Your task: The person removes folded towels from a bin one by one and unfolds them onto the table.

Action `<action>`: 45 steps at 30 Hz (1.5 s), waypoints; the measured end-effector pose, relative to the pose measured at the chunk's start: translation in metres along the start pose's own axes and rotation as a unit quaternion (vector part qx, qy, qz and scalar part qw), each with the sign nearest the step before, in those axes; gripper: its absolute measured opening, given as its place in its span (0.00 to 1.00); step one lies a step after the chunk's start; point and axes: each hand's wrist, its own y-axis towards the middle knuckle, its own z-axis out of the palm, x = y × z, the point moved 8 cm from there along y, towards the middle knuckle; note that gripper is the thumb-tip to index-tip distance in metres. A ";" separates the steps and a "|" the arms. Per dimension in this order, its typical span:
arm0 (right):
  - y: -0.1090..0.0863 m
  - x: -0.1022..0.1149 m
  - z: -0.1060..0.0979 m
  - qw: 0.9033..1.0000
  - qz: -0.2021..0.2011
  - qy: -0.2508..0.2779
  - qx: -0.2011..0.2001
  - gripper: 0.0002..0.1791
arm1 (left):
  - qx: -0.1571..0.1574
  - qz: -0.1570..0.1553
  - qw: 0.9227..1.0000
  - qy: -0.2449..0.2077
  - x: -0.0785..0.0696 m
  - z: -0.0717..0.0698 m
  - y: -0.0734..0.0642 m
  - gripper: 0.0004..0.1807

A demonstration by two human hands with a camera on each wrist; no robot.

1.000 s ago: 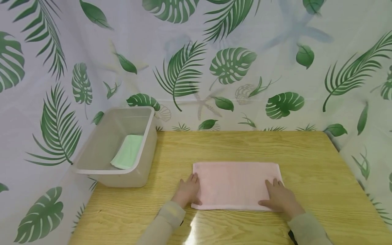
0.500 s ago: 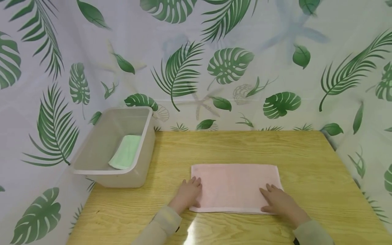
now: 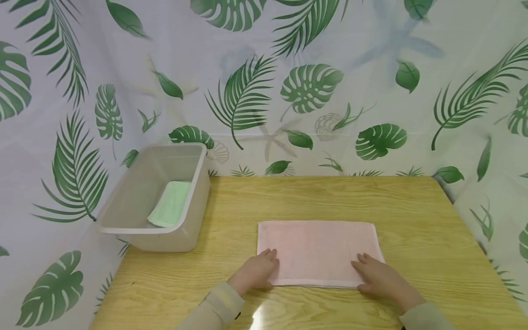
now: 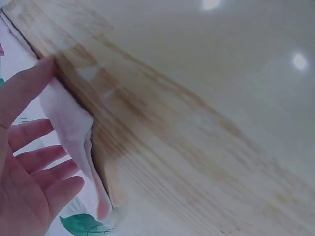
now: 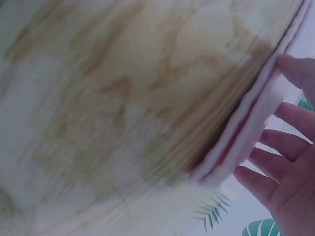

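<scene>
A pink towel (image 3: 317, 252), folded into a flat rectangle, lies on the wooden table in front of the person. My left hand (image 3: 257, 271) rests on its near left corner, fingers spread over the top. On the near right corner is my right hand (image 3: 382, 280), laid the same way. In the left wrist view the thumb (image 4: 34, 81) touches the towel's near edge and the fingers are loosely extended. The right wrist view shows the stacked layers of the folded edge beside the right thumb (image 5: 295, 69).
At the table's left back stands a translucent plastic bin (image 3: 142, 230) with a folded green towel (image 3: 171, 204) in it. Leaf-patterned sheeting (image 3: 309, 87) hangs behind and on both sides of the wooden table (image 3: 321, 197).
Both hands have slid toward the person along the towel's sides, down to its near corners. The towel has shifted slightly nearer and stays flat.
</scene>
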 end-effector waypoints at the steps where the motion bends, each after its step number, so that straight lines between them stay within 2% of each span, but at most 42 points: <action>1: 0.001 0.000 0.001 1.000 0.002 -0.004 0.003 0.28 | 0.002 0.000 1.000 0.003 -0.001 0.000 0.000 0.34; 7: 0.003 -0.002 0.002 1.000 0.009 -0.026 0.002 0.22 | 0.026 -0.002 1.000 -0.007 -0.002 0.000 0.000 0.36; 10: 0.004 -0.002 -0.001 0.999 0.006 -0.036 -0.012 0.18 | 0.028 -0.005 1.000 0.002 -0.002 0.002 0.003 0.38; 15: 0.009 -0.006 -0.009 0.998 0.013 -0.033 -0.050 0.05 | 0.027 -0.016 0.999 0.017 -0.002 0.004 0.007 0.38; 19: 0.011 -0.014 -0.021 0.994 0.047 0.005 -0.094 0.05 | 0.019 -0.020 0.999 0.020 -0.003 0.001 0.008 0.36; 24: 0.011 -0.018 -0.035 0.989 0.055 0.009 -0.140 0.04 | -0.002 -0.024 1.000 0.002 -0.001 0.000 0.008 0.27; 30: 0.011 -0.022 -0.027 0.995 0.051 0.006 -0.087 0.09 | -0.049 0.001 0.998 0.029 -0.001 -0.006 0.008 0.16; 34: 0.008 -0.023 -0.019 0.997 0.048 0.018 -0.062 0.08 | -0.034 0.009 0.999 0.024 0.000 -0.005 0.006 0.17; 37: 0.006 -0.023 -0.017 0.996 0.057 0.033 -0.059 0.08 | -0.011 0.007 1.000 -0.003 0.003 -0.005 0.005 0.18; 39: 0.005 -0.022 -0.018 0.996 0.060 0.041 -0.055 0.09 | 0.004 0.003 0.999 -0.038 0.006 -0.007 0.004 0.16; 42: 0.005 -0.020 -0.019 0.996 0.053 0.054 -0.045 0.10 | 0.029 -0.004 0.994 -0.108 0.010 -0.009 0.004 0.13; 45: 0.007 -0.019 -0.021 0.997 0.044 0.063 -0.022 0.10 | 0.041 0.003 0.989 -0.145 0.015 -0.013 0.006 0.12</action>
